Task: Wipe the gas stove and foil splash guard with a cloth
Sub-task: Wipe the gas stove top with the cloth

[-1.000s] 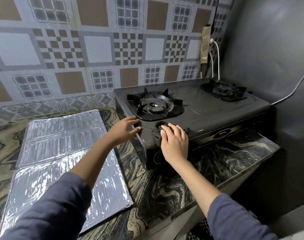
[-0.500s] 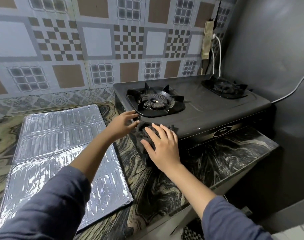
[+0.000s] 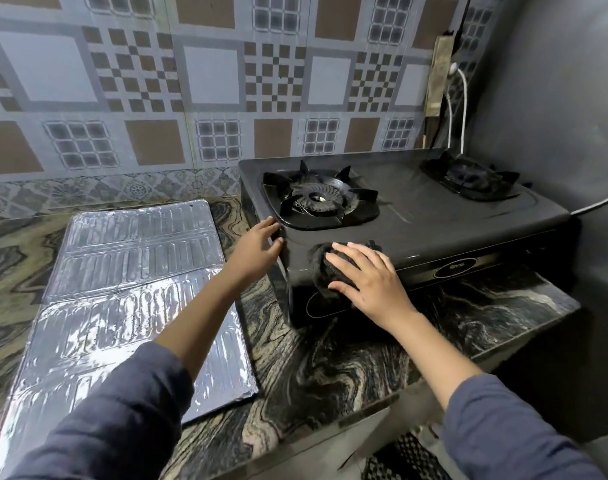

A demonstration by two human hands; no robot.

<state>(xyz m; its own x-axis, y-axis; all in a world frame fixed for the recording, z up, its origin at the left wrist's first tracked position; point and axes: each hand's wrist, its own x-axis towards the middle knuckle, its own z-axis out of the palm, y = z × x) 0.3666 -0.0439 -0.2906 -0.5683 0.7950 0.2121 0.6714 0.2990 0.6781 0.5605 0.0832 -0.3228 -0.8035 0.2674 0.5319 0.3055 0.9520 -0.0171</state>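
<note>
A black two-burner gas stove stands on the marbled counter at the right. My right hand presses a dark cloth flat against the stove's front left face, fingers spread over it. The stove's front left corner is steadied by my left hand, fingers on the top edge. The silver foil splash guard lies flat and folded on the counter, left of the stove and under my left forearm.
The marbled counter ends in a front edge close to me. A patterned tile wall rises behind, a dark wall on the right. A socket strip with white cables hangs in the back corner. A grey cable runs behind the stove.
My right hand slid the cloth left along the stove's front to the corner, then back right a little. My left hand stayed on the corner. The camera view shifted slightly.
</note>
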